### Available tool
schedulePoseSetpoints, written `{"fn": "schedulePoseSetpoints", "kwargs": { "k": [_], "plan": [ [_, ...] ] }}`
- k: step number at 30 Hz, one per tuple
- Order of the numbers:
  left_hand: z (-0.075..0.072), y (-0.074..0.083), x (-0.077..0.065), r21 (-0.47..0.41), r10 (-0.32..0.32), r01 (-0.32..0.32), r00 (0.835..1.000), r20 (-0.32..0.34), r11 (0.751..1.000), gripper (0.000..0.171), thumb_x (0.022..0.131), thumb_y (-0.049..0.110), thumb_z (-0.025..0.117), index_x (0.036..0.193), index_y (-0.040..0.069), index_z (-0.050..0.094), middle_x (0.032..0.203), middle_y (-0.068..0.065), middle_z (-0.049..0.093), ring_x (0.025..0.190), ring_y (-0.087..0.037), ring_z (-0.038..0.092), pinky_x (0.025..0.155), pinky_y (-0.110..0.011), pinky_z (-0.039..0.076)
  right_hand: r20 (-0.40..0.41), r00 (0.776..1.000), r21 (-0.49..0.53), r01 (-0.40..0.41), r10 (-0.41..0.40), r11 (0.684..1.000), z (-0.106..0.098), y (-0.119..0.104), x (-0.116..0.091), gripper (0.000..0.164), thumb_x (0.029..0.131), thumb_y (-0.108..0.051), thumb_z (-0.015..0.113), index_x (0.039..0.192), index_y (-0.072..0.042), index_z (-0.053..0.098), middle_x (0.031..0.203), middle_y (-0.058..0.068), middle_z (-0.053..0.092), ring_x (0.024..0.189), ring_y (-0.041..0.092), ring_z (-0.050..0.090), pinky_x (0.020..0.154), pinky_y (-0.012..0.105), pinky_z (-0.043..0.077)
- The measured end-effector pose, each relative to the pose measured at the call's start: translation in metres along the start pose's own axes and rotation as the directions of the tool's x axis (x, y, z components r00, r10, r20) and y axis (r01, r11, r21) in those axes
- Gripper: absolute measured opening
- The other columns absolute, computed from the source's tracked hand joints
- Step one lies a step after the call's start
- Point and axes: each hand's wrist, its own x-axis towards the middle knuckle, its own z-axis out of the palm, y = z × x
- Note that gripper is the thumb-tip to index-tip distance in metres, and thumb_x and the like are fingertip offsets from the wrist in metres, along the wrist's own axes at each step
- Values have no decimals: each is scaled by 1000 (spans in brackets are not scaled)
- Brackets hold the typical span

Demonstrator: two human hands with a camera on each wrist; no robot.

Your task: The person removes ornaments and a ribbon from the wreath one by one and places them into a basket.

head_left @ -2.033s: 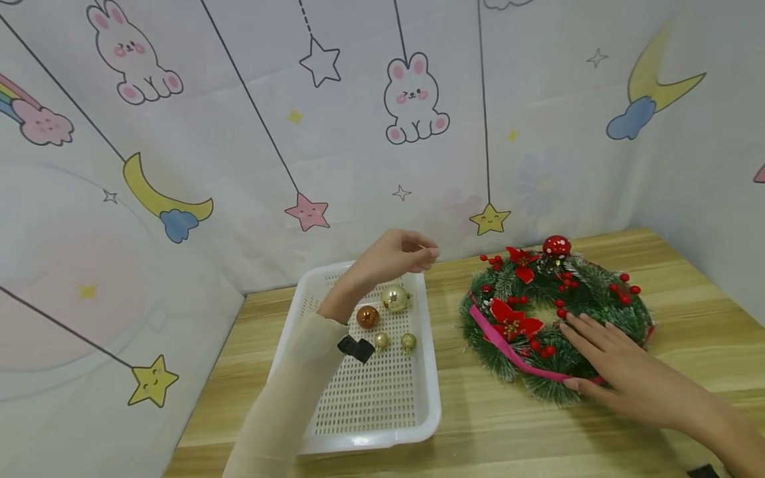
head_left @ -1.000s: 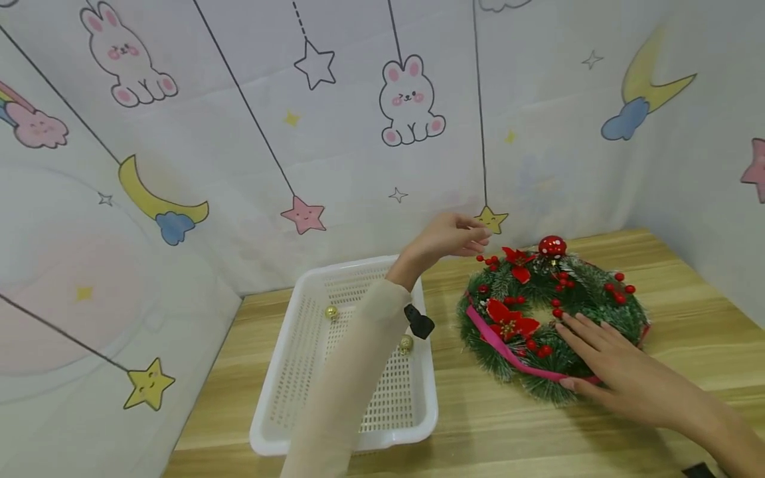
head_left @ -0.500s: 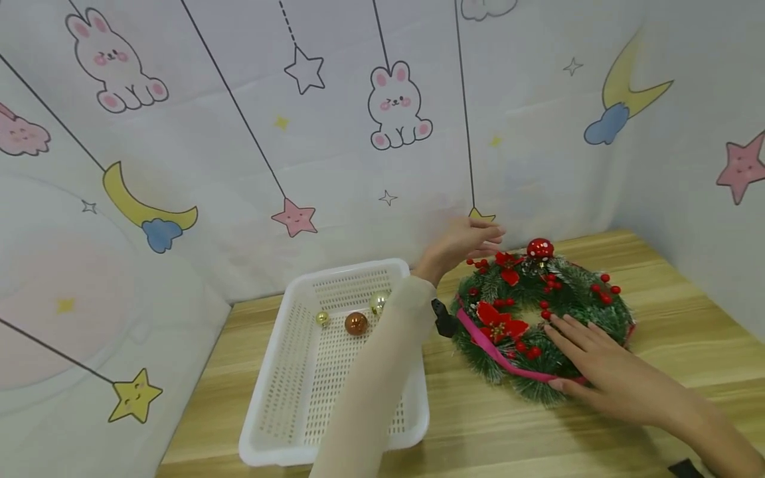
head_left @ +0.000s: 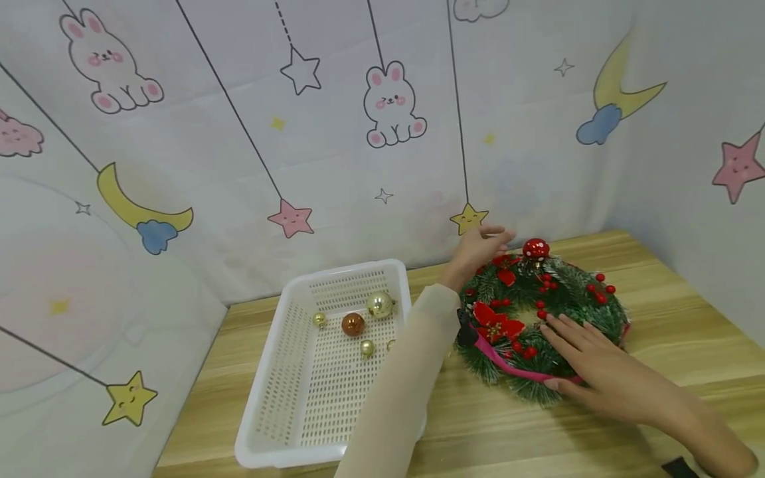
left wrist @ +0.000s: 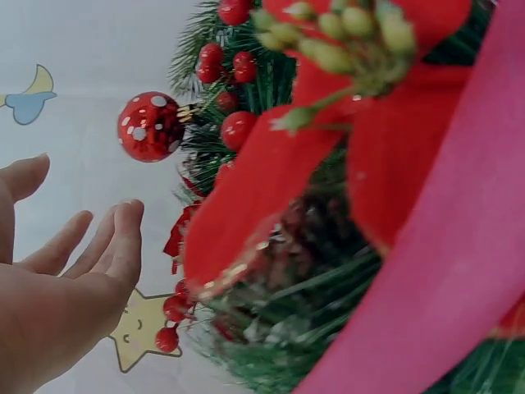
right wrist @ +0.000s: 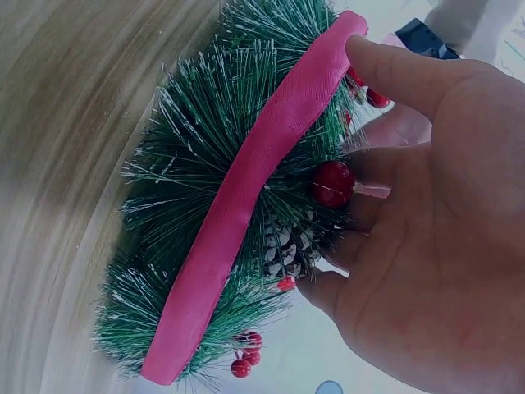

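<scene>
A green Christmas wreath point(head_left: 588, 299) with red berries, red poinsettias point(head_left: 497, 323) and a pink ribbon point(head_left: 508, 364) lies on the table. At its far edge sits a red bauble point(head_left: 536, 249) with white dots, also in the left wrist view point(left wrist: 149, 127). Just left of that bauble, my left hand point(head_left: 480, 252) is raised over the wreath's back-left side, fingers loosely bent, holding nothing. My right hand point(head_left: 606, 368) rests on the wreath's near-right part with fingers extended. In the right wrist view its thumb touches the ribbon point(right wrist: 254, 176), and a pine cone point(right wrist: 287, 246) shows beside the fingers.
Left of the wreath stands a white plastic basket point(head_left: 340, 269). Inside are a large gold bauble point(head_left: 380, 304), a copper bauble point(head_left: 353, 324) and smaller gold ones point(head_left: 319, 319), one partly behind the left sleeve point(head_left: 412, 372). A patterned cloth point(head_left: 335, 159) hangs behind the table.
My left hand has moved right, from over the basket to the wreath's far-left side, so more of the baubles show. The right hand stays on the wreath. The head view has shifted slightly.
</scene>
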Motion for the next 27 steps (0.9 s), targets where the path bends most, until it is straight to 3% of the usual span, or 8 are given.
{"fn": "schedulePoseSetpoints", "kwargs": {
  "k": [7,12,19,24,27],
  "plan": [
    [15,-8,5,143,21,-7,995,-97,990,41,102,40,69,138,20,68,138,-5,71,126,-23,67,104,-45,57,-7,1000,-11,1,-1,1000,0,1,1,86,99,-51,69,165,-9,33,171,22,31,156,49,31,133,31,-13],
    [25,-11,5,192,46,-33,997,-63,981,43,102,37,70,141,18,66,140,-5,69,129,-21,66,105,-42,58,-3,1000,-20,2,-2,1000,1,0,1,86,99,-52,68,165,-9,34,171,22,31,155,49,32,132,28,-15],
    [44,-8,12,376,97,-75,994,-41,924,47,105,31,67,148,15,59,150,-7,63,138,-20,61,106,-32,57,-28,999,-57,32,-33,998,0,5,3,86,98,-51,70,164,-8,34,170,21,33,156,46,34,127,20,-19],
    [51,-6,16,483,126,-91,991,-41,871,44,105,31,67,145,15,62,142,-5,69,129,-16,67,99,-28,59,-34,998,-68,46,-48,997,0,8,5,86,98,-50,70,164,-8,34,170,21,34,156,44,34,125,17,-20],
    [53,-5,18,508,127,-89,991,-39,857,42,104,30,68,143,15,64,136,-4,72,122,-15,69,93,-25,60,-28,999,-58,44,-46,997,0,10,6,86,98,-50,70,164,-8,35,170,21,33,156,45,34,128,20,-18]
  ]
}}
